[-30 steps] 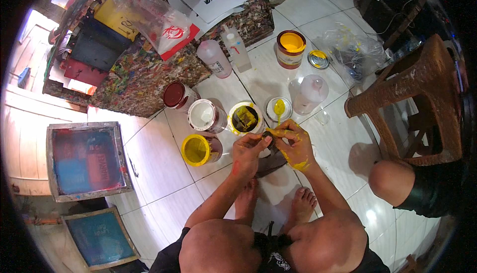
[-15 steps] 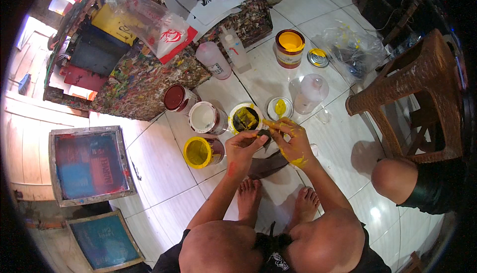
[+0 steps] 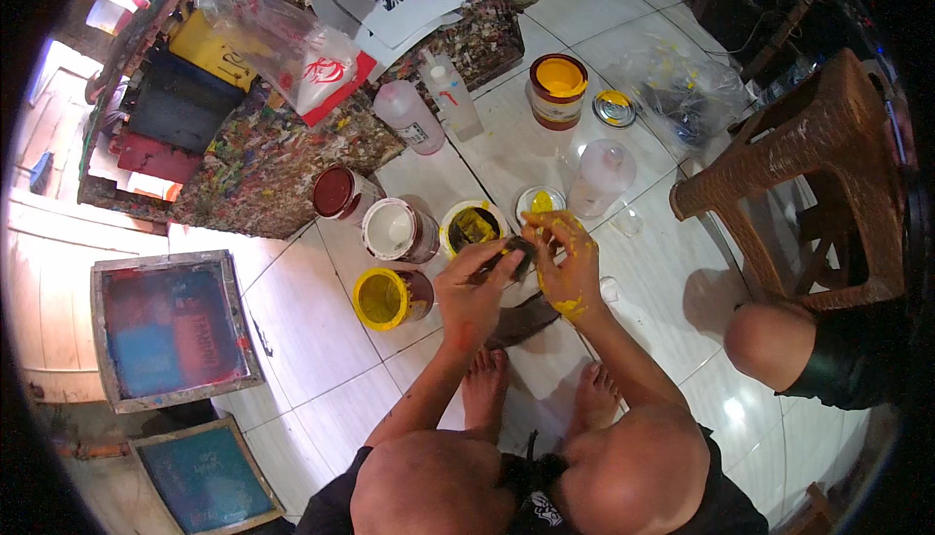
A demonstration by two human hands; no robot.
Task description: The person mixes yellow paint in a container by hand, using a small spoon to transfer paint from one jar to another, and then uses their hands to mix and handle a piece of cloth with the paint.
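My left hand [image 3: 472, 287] is closed around a small dark piece, seemingly a rag [image 3: 524, 258], in front of the paint tins. My right hand [image 3: 569, 272], smeared with yellow paint, has its fingers bent and pressed together at the rag's right edge. Just beyond the hands stands an open tin [image 3: 474, 227] with yellow and dark paint inside. A lid with yellow paint [image 3: 542, 202] lies right of that tin. To the left are a yellow-rimmed tin [image 3: 382, 299], a white-topped tin [image 3: 400, 230] and a dark red-topped tin [image 3: 347, 194]. Below the hands lies a dark strip [image 3: 521, 327].
An orange-yellow paint tin [image 3: 558, 90], its lid [image 3: 615, 108] and a plastic bottle [image 3: 602, 179] stand farther off. A brown stool [image 3: 808, 184] is at right, near another person's knee [image 3: 771, 342]. Framed screens [image 3: 175, 331] lie left. A paint-crusted block [image 3: 282, 170] holds plastic bags and printed sheets.
My hands turn the dark rag, and more of it shows in my left hand. The right fingers have moved up and bent more. The whole view has shifted slightly.
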